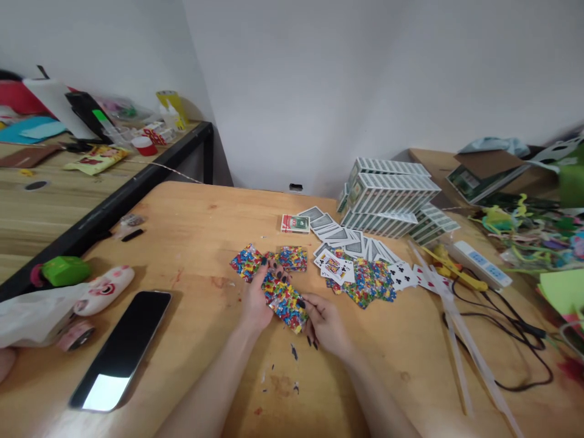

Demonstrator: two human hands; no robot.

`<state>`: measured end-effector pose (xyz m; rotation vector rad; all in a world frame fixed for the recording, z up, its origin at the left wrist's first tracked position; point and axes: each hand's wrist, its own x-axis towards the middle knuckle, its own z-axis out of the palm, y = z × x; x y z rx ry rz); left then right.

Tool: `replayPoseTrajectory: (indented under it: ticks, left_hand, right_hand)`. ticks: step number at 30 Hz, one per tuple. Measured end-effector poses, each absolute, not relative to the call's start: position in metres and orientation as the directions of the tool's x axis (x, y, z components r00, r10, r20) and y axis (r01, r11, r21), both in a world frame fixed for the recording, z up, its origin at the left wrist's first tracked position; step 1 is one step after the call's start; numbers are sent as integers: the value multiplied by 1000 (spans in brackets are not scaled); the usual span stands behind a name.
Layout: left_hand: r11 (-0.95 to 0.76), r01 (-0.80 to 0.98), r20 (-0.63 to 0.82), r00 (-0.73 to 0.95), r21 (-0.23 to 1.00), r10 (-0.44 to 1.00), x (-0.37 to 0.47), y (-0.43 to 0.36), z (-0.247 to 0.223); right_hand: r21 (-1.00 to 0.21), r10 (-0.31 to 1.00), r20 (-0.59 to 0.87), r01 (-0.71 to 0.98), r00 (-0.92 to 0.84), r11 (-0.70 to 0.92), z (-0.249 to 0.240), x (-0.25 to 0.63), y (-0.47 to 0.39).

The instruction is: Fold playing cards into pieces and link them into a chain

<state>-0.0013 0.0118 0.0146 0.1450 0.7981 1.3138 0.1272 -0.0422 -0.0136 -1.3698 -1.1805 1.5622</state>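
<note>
My left hand (pixel 261 298) is closed around a flat multicoloured patterned piece (pixel 283 302), its thumb on top. My right hand (pixel 323 322) pinches the lower right end of the same piece. Just beyond my left fingers lie two more such patterned pieces, one at the left (pixel 245 261) and one at the right (pixel 294 258). A spread pile of patterned pieces (pixel 365 281) lies to the right, with face-up playing cards (pixel 335 267) partly over it. Grey-backed playing cards (pixel 340 234) fan out behind that pile. A card box (pixel 295 224) lies farther back.
Striped card cartons (pixel 390 191) are stacked at the back right. A power strip (pixel 481 264), yellow tool (pixel 456 271), black cable (pixel 524 383) and clear strips (pixel 460 328) lie right. A phone (pixel 121 350) and white plush toy (pixel 104 291) are at left.
</note>
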Motion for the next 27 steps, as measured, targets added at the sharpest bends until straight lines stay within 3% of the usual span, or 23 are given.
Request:
replayPoseTrajectory:
  ticks: [6,14,27]
  left_hand:
    - [229,-795,-346,25,562,938,4,7,14]
    - [256,-772,-436,-30,582,900,4,8,11]
    - [209,-756,-422,-97,620,902,5,9,11]
  right_hand:
    - [-951,947,-307,3,-90,-308,-19,125,-41]
    - [-942,943,-332,-46,17,-331,-19,116,-43]
    - [-945,947,-320,-81,19,-317,-13,111,-45]
